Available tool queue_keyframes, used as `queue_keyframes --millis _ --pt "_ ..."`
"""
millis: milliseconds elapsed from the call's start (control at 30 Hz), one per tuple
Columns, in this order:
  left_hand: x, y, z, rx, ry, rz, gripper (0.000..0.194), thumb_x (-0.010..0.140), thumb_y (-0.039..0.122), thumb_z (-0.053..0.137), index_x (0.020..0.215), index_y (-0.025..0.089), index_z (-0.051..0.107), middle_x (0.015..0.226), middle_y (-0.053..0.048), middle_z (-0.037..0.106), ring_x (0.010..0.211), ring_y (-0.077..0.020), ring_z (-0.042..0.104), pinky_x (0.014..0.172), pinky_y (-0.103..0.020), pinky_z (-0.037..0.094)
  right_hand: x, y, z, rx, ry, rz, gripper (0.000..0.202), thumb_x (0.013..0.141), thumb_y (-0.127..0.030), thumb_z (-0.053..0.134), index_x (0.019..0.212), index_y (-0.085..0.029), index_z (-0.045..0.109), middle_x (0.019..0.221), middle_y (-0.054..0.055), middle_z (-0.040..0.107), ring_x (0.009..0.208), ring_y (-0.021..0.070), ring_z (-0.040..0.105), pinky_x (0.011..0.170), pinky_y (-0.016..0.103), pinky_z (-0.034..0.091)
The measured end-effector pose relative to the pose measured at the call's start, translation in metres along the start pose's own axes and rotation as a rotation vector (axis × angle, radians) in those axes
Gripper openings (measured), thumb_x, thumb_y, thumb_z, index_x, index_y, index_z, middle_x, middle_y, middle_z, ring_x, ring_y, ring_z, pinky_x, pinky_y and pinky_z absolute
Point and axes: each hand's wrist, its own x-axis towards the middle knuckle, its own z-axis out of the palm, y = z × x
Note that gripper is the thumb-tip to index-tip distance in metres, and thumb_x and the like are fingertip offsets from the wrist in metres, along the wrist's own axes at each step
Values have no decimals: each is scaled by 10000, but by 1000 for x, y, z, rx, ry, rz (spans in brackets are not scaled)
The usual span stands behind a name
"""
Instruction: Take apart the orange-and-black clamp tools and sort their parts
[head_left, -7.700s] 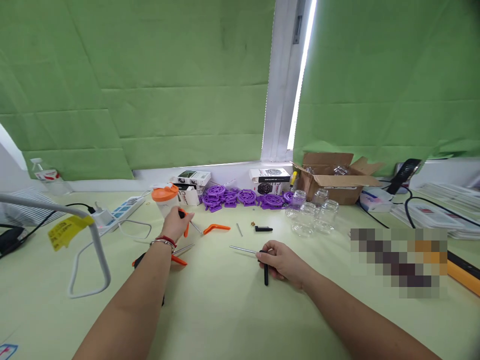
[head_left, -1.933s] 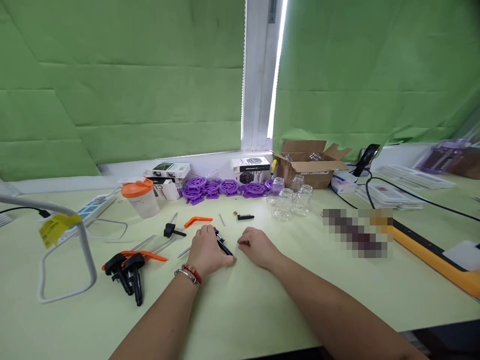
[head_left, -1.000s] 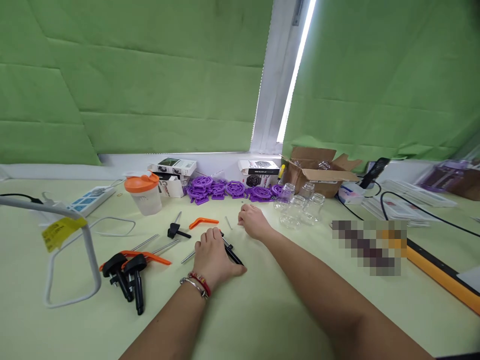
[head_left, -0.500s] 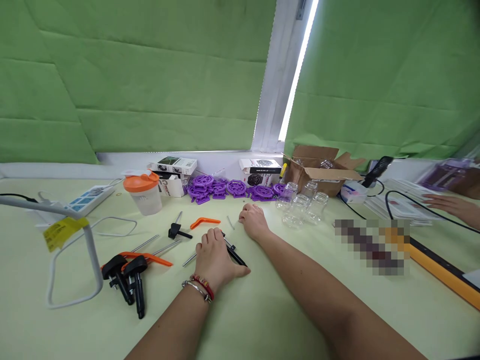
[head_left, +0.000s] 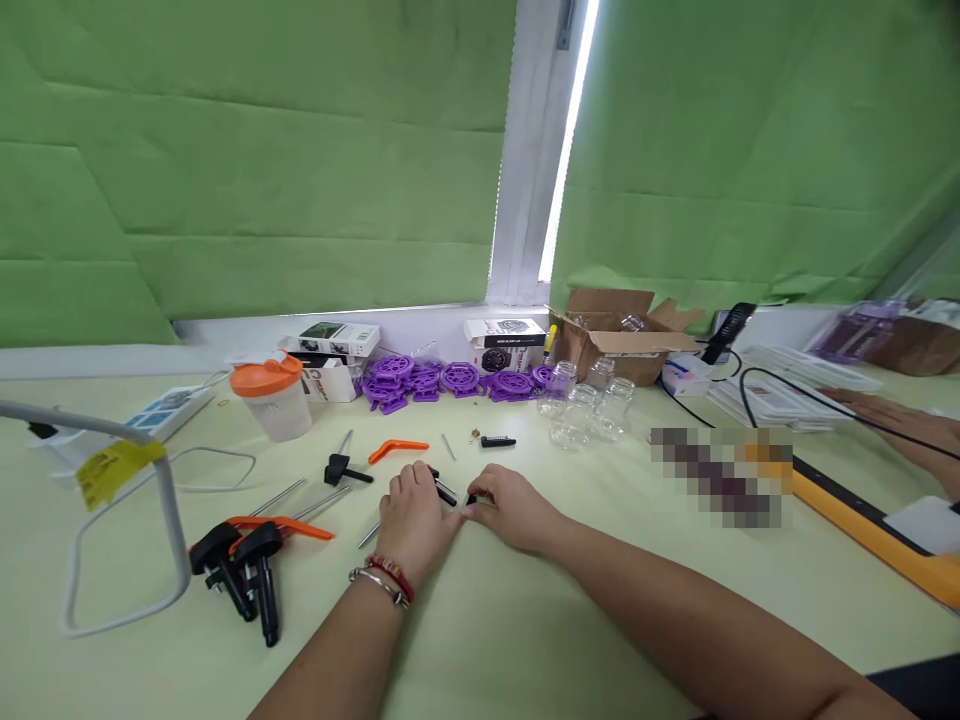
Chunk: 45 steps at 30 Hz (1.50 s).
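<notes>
My left hand [head_left: 411,515] lies palm down, closed over a black plastic part with a metal rod [head_left: 368,536]; most of it is hidden under the fingers. My right hand [head_left: 517,510] pinches a small black piece [head_left: 471,499] between thumb and fingers, close to my left thumb. Beyond the hands lie a black ribbed handle piece [head_left: 498,441], tiny brass-coloured bits [head_left: 475,434], a thin metal pin [head_left: 448,447] and a curved orange lever [head_left: 398,446]. A black part with a rod [head_left: 341,470] rests left of them.
Two black-and-orange assemblies [head_left: 259,545] lie at left, by a grey bent-tube frame [head_left: 174,520]. Behind stand an orange-lidded cup [head_left: 271,400], purple wheel-shaped parts [head_left: 459,379], glass jars [head_left: 581,415] and a cardboard box [head_left: 637,365]. Another person's hand [head_left: 900,425] is at right.
My right hand has drawn back toward my left hand and now pinches a small black piece. My left thumb has moved in. The black ribbed handle piece now shows beyond the hands.
</notes>
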Motion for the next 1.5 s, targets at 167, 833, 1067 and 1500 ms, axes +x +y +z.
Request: queue_keyframes --millis 167,833,1067,1500 --pt "1 -3 -3 45 5 -10 437 736 449 570 1023 138 463 1083 -147 544 1023 -309 508 793 -384 384 -12 13 -12 26 -26 -60 317 692 -316 709 975 -179 669 1018 70 585 893 187 557 776 277 429" --pt "-15 50 14 -1685 -414 -434 273 926 353 344 796 152 476 635 -12 520 449 -69 438 372 -172 220 -26 19 -41 203 115 -231 162 804 -179 589 918 -226 695 866 21 650 812 147 583 728 250 433" --pt "-2 40 16 -1847 -506 -449 280 940 308 338 811 124 505 663 -48 576 449 -64 472 352 -160 259 -25 9 -39 -26 133 -398 264 848 -119 490 988 -233 682 933 55 627 841 163 561 742 285 424" --pt "0 37 18 -1852 -495 -414 148 886 111 437 802 101 558 689 -92 645 603 -121 632 568 -213 508 -8 31 -28 545 171 8 173 788 -333 567 840 -173 604 762 0 583 661 116 491 636 252 413"
